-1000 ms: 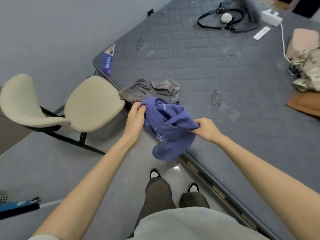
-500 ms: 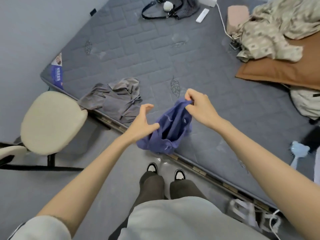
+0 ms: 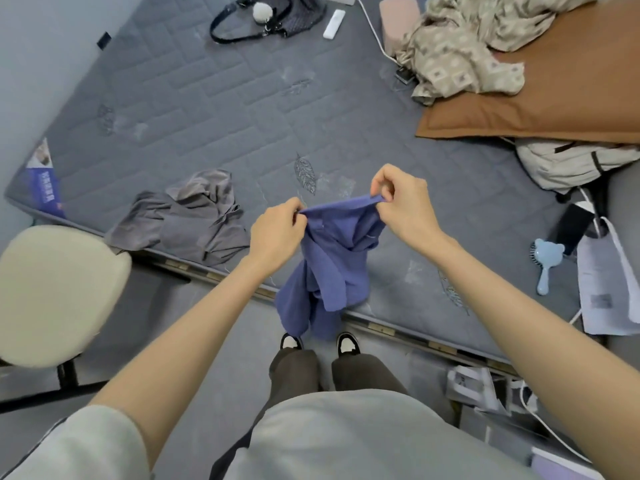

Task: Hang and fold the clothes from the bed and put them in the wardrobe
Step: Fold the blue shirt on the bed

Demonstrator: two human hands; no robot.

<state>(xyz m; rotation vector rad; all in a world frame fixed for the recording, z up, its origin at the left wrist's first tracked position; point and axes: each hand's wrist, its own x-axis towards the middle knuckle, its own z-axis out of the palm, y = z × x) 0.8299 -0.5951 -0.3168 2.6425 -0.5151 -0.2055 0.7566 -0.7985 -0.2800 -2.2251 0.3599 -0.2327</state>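
Bed (image 3: 214, 98): grey quilted mattress, bare, filling most of the view, with clothes and oddments scattered over it.
Brown pillow (image 3: 554, 98): far right of the bed, partly under a crumpled patterned cloth (image 3: 460, 53).
Chair (image 3: 59, 292): cream seat, on the floor by the bed's near left corner, apart from the clothes.
Grey garment (image 3: 187, 220): crumpled heap at the near edge of the bed, left of the hands, untouched.
Blue garment (image 3: 332, 268): in the air over the near bed edge, top hem stretched between both hands, the rest hanging bunched and twisted; not yet folded or hung.
Garment's lower end: close to the shoes (image 3: 348, 342) and the floor. Likely to drag or get trodden on if lowered unspread, and the twisted parts are likely to crease into the fold if laid down as they hang. Only a light pinch at the hem, so a hard shake could pull it free.
White bag (image 3: 609, 289): at the right edge of view, contents hidden.
Handbag (image 3: 277, 15): black, at the far end of the bed, strap looped beside it — inside not visible.
Wardrobe: not in view.
Left hand (image 3: 277, 233): fingers curled, pinching the hem's left end.
Right hand (image 3: 405, 206): thumb and fingertips pinching the hem's right end.
Hairbrush (image 3: 547, 265): pale blue, just left of the white bag.
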